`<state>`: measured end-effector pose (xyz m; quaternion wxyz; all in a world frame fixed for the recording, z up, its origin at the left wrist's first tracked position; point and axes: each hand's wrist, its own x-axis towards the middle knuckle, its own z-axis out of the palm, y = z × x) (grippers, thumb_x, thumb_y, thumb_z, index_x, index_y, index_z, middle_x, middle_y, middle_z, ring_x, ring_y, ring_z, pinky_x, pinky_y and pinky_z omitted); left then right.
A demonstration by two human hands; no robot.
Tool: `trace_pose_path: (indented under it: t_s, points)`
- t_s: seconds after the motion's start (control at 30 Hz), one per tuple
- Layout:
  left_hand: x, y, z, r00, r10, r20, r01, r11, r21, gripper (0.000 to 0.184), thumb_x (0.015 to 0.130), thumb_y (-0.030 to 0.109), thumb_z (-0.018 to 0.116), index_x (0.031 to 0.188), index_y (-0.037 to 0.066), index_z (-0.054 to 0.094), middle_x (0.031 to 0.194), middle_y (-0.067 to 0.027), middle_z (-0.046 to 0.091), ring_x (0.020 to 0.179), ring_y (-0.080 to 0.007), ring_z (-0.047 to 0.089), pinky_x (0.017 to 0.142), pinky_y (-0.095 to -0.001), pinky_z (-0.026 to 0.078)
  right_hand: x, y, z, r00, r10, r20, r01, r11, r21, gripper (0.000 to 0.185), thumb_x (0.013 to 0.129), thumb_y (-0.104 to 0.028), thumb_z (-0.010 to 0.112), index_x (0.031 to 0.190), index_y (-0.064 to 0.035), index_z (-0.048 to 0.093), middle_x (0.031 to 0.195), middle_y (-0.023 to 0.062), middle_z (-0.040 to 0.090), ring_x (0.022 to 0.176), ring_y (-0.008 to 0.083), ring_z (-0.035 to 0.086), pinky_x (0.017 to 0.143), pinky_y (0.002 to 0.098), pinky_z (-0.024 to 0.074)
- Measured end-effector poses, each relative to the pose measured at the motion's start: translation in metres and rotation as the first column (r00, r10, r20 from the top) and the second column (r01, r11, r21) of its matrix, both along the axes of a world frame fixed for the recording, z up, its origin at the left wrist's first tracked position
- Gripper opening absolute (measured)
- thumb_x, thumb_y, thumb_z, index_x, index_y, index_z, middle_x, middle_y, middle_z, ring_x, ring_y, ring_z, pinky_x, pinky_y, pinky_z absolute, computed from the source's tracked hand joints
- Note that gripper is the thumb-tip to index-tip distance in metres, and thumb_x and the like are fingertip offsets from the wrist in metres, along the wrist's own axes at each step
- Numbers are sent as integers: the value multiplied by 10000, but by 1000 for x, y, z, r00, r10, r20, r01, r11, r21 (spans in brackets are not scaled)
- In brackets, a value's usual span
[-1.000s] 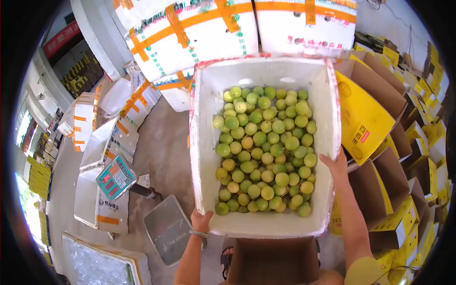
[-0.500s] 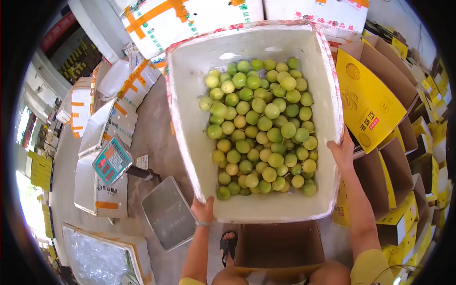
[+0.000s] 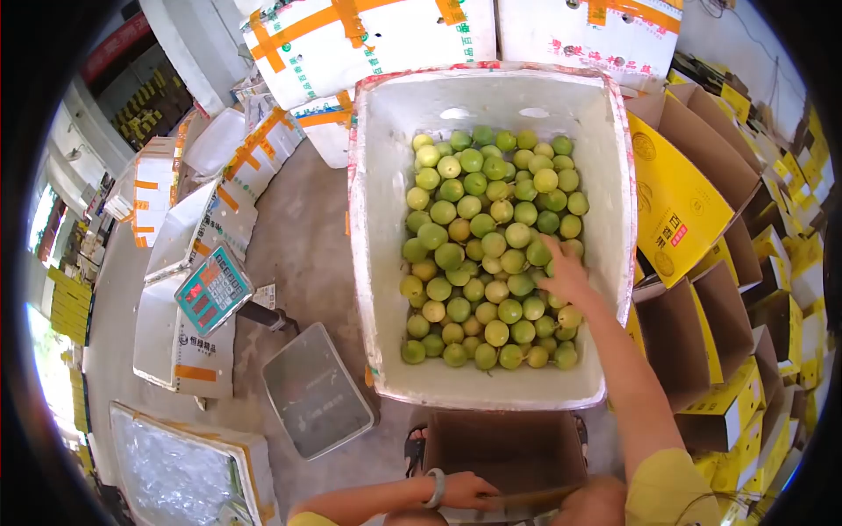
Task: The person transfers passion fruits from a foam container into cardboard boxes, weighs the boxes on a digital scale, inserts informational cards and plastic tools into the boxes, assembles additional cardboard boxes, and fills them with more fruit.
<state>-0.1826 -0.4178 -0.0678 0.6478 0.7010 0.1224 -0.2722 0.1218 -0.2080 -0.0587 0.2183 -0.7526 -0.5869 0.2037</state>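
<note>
A deep white foam box [image 3: 364, 263] stands in front of me, with many green-yellow passion fruits [image 3: 482, 250] in it. My right hand [image 3: 566, 276] reaches over the foam box's near right corner and touches the fruits on the right side; its fingers are apart, and whether one fruit sits between them is hard to see. Between my legs, below the foam box, is an open brown cardboard box [image 3: 500, 447]. My left hand [image 3: 465, 491], with a bracelet at the wrist, is closed at the cardboard box's near edge.
A scale with a flat platform [image 3: 317, 390] and a lit display [image 3: 213, 291] stands at left. Below it, a foam box holds clear plastic [image 3: 175, 469]. Yellow passion-fruit cartons [image 3: 675, 206] fill the right side. Large taped foam boxes [image 3: 377, 44] are stacked behind.
Both hands have let go of the foam box, which now sits slightly right and straighter. My right hand has moved in among the fruits; my left has come down to the cardboard box.
</note>
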Motion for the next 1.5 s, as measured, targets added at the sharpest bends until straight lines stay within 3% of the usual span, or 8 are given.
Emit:
trace_pose_path:
  t_s: [0.17, 0.33, 0.5, 0.57, 0.77, 0.97, 1.17, 1.5]
  points:
    - [11, 83, 28, 631, 758, 165, -739, 523, 424, 523, 791, 454, 643, 1115, 45, 608, 1019, -188, 642, 884, -341, 639, 778, -402, 503, -17, 20, -28, 995, 67, -72, -85, 951, -296, 709, 719, -58, 623, 1330, -289, 347, 1255, 178, 473, 1232, 416, 365, 970, 594, 310]
    - [39, 232, -5, 556, 537, 635, -586, -288, 757, 789, 709, 416, 724, 1363, 147, 376, 1300, -214, 438, 1183, -442, 391, 957, -494, 369, -26, -12, -32, 962, 262, -76, -258, 964, 60, 751, 623, -105, 707, 1295, -246, 402, 1295, 171, 391, 1189, 386, 395, 984, 524, 329]
    - [46, 298, -17, 709, 556, 434, -380, -217, 899, 827, 597, 411, 801, 1307, 201, 432, 1275, -122, 466, 1175, -401, 359, 979, -530, 336, -32, 57, -28, 936, 270, -227, -258, 963, 85, 782, 638, -381, 756, 1325, -245, 407, 1384, 169, 310, 1194, 404, 405, 946, 501, 387]
    - [43, 306, -19, 765, 489, 419, -323, -271, 907, 795, 605, 414, 794, 1302, 246, 450, 1215, -81, 478, 1142, -369, 378, 935, -482, 405, -69, 65, -24, 939, 280, 197, -260, 958, -122, 725, 668, -481, 721, 1307, -297, 432, 1425, 151, 257, 1193, 400, 415, 908, 554, 394]
    - [24, 290, -28, 810, 416, 412, -404, -111, 908, 682, 626, 267, 795, 1232, 176, 496, 1192, -128, 509, 992, -360, 529, 841, -425, 474, -62, 41, -47, 940, 325, 108, -323, 946, -36, 403, 763, -329, 669, 1148, -235, 596, 1364, 117, 356, 1131, 392, 421, 909, 521, 390]
    - [13, 185, -24, 203, 854, 480, -908, -20, 419, 618, 730, 272, 742, 1247, 100, 450, 1096, -178, 564, 981, -340, 571, 822, -397, 468, -50, -73, -9, 899, 375, -225, -279, 888, 365, 463, 741, -247, 693, 1164, -117, 554, 1198, 139, 527, 1175, 372, 421, 932, 408, 406]
    - [-3, 161, -73, -192, 935, 298, -973, -220, 63, 440, 865, 361, 619, 1206, 122, 474, 960, -43, 576, 839, -145, 542, 684, -278, 463, -18, -136, -64, 493, -281, -824, 118, 959, -256, 771, 850, -192, 642, 1453, -101, 170, 1435, 106, 276, 1270, 216, 329, 1033, 333, 304]
    - [15, 182, -55, -36, 997, -68, -883, -64, -464, 703, 913, 294, 553, 1454, 235, 109, 1252, -97, 498, 1099, -204, 515, 912, -328, 427, -30, -92, -71, 554, -265, -789, 59, 958, -281, 858, 766, -295, 713, 1458, -232, 208, 1506, 109, 37, 1376, 239, 146, 1081, 374, 238]
